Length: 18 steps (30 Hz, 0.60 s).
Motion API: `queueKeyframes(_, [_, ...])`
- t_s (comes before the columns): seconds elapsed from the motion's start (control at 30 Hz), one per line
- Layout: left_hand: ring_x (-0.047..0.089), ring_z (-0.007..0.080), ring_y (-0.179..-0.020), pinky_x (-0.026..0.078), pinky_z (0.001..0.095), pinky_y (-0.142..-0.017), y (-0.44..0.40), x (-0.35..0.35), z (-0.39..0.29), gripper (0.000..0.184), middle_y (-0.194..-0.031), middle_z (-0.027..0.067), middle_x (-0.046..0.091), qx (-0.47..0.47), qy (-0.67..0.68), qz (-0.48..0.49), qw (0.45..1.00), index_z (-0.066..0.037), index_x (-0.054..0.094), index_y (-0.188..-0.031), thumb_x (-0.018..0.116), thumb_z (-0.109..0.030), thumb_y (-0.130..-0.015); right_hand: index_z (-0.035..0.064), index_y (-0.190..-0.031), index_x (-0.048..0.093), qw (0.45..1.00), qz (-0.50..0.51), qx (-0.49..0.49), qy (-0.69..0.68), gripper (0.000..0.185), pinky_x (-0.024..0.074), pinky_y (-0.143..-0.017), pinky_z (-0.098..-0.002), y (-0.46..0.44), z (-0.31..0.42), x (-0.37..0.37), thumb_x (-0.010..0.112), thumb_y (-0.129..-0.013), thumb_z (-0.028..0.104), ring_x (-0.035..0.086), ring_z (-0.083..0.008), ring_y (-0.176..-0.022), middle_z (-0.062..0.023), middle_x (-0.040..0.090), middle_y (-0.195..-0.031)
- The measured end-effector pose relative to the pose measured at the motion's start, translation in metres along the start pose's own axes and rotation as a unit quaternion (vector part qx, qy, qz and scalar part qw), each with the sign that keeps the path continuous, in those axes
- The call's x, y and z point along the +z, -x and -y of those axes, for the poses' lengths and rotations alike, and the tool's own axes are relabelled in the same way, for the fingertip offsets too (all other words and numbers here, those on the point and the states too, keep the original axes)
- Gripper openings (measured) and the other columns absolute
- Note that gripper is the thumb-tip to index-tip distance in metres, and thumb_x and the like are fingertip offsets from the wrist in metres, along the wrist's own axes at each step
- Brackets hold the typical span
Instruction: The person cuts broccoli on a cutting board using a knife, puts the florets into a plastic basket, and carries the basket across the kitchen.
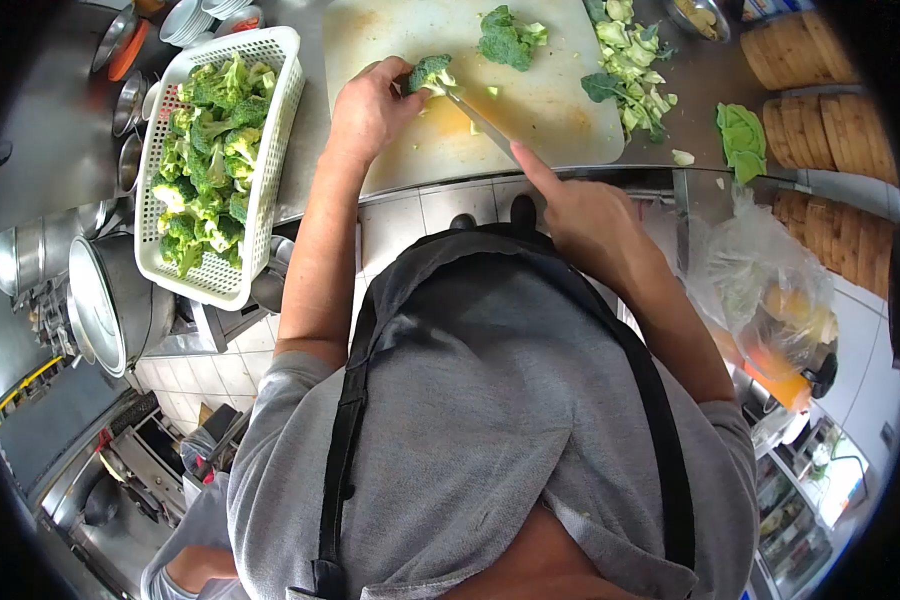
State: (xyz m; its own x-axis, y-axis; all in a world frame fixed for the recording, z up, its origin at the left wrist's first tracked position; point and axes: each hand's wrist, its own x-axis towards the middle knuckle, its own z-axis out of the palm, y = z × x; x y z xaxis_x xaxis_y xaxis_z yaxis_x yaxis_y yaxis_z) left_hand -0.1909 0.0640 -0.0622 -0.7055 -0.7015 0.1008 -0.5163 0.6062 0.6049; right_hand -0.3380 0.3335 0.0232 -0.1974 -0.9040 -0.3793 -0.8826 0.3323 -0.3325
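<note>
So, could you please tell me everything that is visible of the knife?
The knife has a slim, grey, metal-looking blade. Its handle is hidden in the right hand, whose index finger stretches toward the blade. It slants over the pale cutting board, pointing forward and left. Its tip appears to touch the broccoli piece held by the left hand; whether it touches the board is unclear.

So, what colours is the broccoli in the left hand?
The broccoli is green with a paler stem; the head view shows it.
</note>
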Motion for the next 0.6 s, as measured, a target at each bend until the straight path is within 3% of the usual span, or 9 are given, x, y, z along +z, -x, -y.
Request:
queueKeyframes(0.13, [0.074,0.0258,-0.085,0.059,0.0382,-0.080,0.006,-0.004,0.002,0.040,-0.102,0.0121,0.076,-0.011,0.017,-0.009,1.000,-0.009,0.074,-0.117,0.084,-0.028,-0.083,0.0231,-0.166,0.032,0.999,-0.027,-0.028,-0.006,0.078,0.0515,-0.080,-0.0562,-0.020,-0.003,0.001,0.051,-0.093,0.004,0.069,-0.0475,-0.084,-0.0290,0.071,-0.089])
queueKeyframes(0.23, [0.074,0.0215,-0.085,0.058,0.0346,-0.081,0.015,-0.006,0.020,0.039,-0.103,0.0087,0.077,-0.014,0.080,0.000,0.997,-0.008,0.073,-0.121,0.081,-0.025,-0.088,0.0293,-0.165,0.034,0.999,0.039,0.037,-0.009,0.075,0.0520,-0.080,-0.0560,-0.015,-0.010,-0.013,0.050,-0.095,0.007,0.069,-0.0483,-0.087,-0.0304,0.070,-0.095])
queueKeyframes(0.27, [0.072,0.0182,-0.092,0.057,0.0324,-0.085,0.021,-0.004,0.038,0.040,-0.108,0.0078,0.076,-0.018,0.223,-0.001,0.975,-0.006,0.070,-0.128,0.078,-0.020,-0.092,0.0314,-0.165,0.034,0.999,0.000,0.009,-0.052,0.074,0.0529,-0.080,-0.0532,-0.008,-0.022,-0.008,0.051,-0.096,0.008,0.069,-0.0467,-0.085,-0.0295,0.070,-0.093])
queueKeyframes(0.37, [0.069,0.0208,-0.114,0.058,0.0376,-0.094,0.041,-0.026,0.040,0.037,-0.132,0.0124,0.068,-0.100,0.502,-0.058,0.857,-0.006,0.061,-0.140,0.059,-0.012,-0.103,0.0304,-0.164,0.036,0.990,-0.005,0.009,-0.140,0.072,0.0530,-0.080,-0.0509,0.016,-0.021,-0.027,0.053,-0.097,0.011,0.069,-0.0461,-0.082,-0.0295,0.068,-0.090])
queueKeyframes(0.43, [0.070,0.0224,-0.107,0.061,0.0396,-0.085,0.046,-0.038,0.034,0.037,-0.127,0.0137,0.069,-0.106,0.705,-0.054,0.699,-0.005,0.060,-0.137,0.061,-0.018,-0.102,0.0272,-0.163,0.038,0.982,0.026,0.040,-0.184,0.070,0.0522,-0.079,-0.0514,0.028,-0.019,-0.032,0.055,-0.097,0.012,0.068,-0.0470,-0.081,-0.0305,0.066,-0.088])
queueKeyframes(0.47, [0.071,0.0268,-0.106,0.062,0.0410,-0.081,0.044,-0.040,0.032,0.034,-0.118,0.0144,0.072,-0.122,0.728,-0.073,0.671,-0.004,0.064,-0.131,0.062,-0.019,-0.100,0.0270,-0.163,0.039,0.983,0.001,0.053,-0.177,0.070,0.0517,-0.079,-0.0511,0.033,-0.019,-0.029,0.055,-0.097,0.011,0.068,-0.0467,-0.080,-0.0301,0.065,-0.086])
queueKeyframes(0.5, [0.071,0.0268,-0.106,0.062,0.0410,-0.081,0.038,-0.037,0.036,0.034,-0.118,0.0144,0.072,-0.120,0.727,-0.075,0.672,-0.004,0.064,-0.131,0.062,-0.019,-0.100,0.0268,-0.162,0.040,0.983,-0.024,0.066,-0.170,0.070,0.0512,-0.078,-0.0509,0.035,-0.020,-0.025,0.056,-0.096,0.011,0.067,-0.0463,-0.079,-0.0298,0.065,-0.084])
queueKeyframes(0.57, [0.073,0.0232,-0.095,0.061,0.0376,-0.078,0.015,-0.022,0.052,0.031,-0.107,0.0149,0.075,-0.186,0.582,-0.106,0.784,0.001,0.071,-0.117,0.063,-0.026,-0.104,0.0269,-0.163,0.039,0.981,-0.032,0.067,-0.181,0.071,0.0512,-0.078,-0.0507,0.035,-0.021,-0.022,0.056,-0.096,0.010,0.067,-0.0461,-0.079,-0.0294,0.064,-0.084])
queueKeyframes(0.6, [0.072,0.0203,-0.084,0.059,0.0339,-0.075,0.006,-0.014,0.052,0.032,-0.095,0.0115,0.076,-0.151,0.511,-0.097,0.841,0.005,0.074,-0.104,0.066,-0.027,-0.103,0.0269,-0.163,0.037,0.978,-0.039,0.071,-0.193,0.072,0.0512,-0.078,-0.0505,0.035,-0.022,-0.021,0.056,-0.095,0.010,0.067,-0.0459,-0.078,-0.0291,0.064,-0.083])
